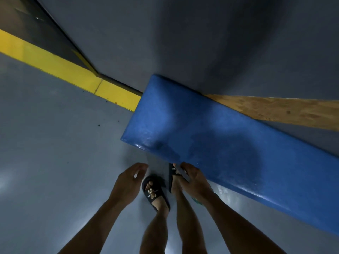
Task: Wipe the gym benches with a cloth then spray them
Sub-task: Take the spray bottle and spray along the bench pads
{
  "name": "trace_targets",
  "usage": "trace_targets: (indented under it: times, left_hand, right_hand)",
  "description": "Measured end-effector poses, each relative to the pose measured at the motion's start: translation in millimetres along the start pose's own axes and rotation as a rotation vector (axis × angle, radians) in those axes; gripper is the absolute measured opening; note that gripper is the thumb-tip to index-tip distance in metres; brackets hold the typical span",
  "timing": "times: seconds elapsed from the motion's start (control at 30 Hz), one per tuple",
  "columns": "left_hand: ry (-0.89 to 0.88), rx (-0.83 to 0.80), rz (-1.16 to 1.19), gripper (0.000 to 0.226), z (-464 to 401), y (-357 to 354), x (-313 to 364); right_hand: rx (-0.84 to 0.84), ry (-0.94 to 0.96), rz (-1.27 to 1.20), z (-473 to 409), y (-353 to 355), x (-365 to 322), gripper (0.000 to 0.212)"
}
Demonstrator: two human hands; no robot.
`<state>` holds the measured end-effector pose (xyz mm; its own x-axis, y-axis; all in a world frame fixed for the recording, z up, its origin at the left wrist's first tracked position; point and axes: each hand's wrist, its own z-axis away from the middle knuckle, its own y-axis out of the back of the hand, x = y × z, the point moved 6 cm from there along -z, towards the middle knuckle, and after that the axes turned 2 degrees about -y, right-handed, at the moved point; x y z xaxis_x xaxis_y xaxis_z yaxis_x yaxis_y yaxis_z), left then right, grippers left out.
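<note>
Although its far end runs out of view to the right, the long blue padded bench [211, 136], covered in what looks like glossy vinyl, is seen lying across the middle of the frame with its near short end towards the yellow painted floor stripe [73, 74]. Its top shines in patches and carries a darker, damp-looking area near the front edge, so the surface is judged slick and wet. The padding is judged soft under pressure, the frame beneath stiff and heavy; the bench is not something to be lifted, only steadied. The best hold is judged to be the rounded front edge, where fingers can be hooked under the lip.

That edge is met by the right hand [194, 180], whose fingers are curled at or just under it; whether anything is gripped in that hand cannot be told, though a small green trace shows by its wrist. The left hand [128, 182] is held apart from the bench, over the floor, with fingers loosely bent and nothing visibly held. No cloth or spray bottle can be made out.

Below the hands, two feet in black slide sandals [156, 193] are planted on the grey glossy floor [45, 162]. Behind the bench, a pale wooden board [284, 109] is seen along the grey wall [183, 33].
</note>
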<state>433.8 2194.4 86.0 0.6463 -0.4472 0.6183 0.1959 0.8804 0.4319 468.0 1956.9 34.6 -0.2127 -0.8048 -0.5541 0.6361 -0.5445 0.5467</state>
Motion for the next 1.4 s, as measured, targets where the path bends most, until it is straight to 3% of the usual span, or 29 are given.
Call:
trace_targets:
  times: [0.13,0.27,0.7,0.97,1.17,1.4]
  left_hand:
    - [0.008,0.013,-0.01,0.024,-6,7,0]
    - [0.028,0.047,0.01,0.023,-10,15,3]
    - [0.077,0.101,0.048,0.024,-21,25,3]
    - [0.069,0.085,0.032,0.024,-33,21,15]
    - [0.08,0.084,0.027,0.029,-44,16,25]
    - [0.089,0.048,0.023,0.032,-53,4,37]
  right_hand:
    - [0.049,0.165,0.155,-19,1,-34,0.032]
    - [0.046,0.182,0.135,-35,-3,-53,0.02]
    - [-0.055,0.255,0.168,-88,-8,-115,0.011]
    - [-0.029,0.187,0.145,-101,18,-93,0.017]
    - [-0.002,0.221,0.303,-117,42,-80,0.01]
    - [0.036,0.222,0.21,-98,61,-36,0.012]
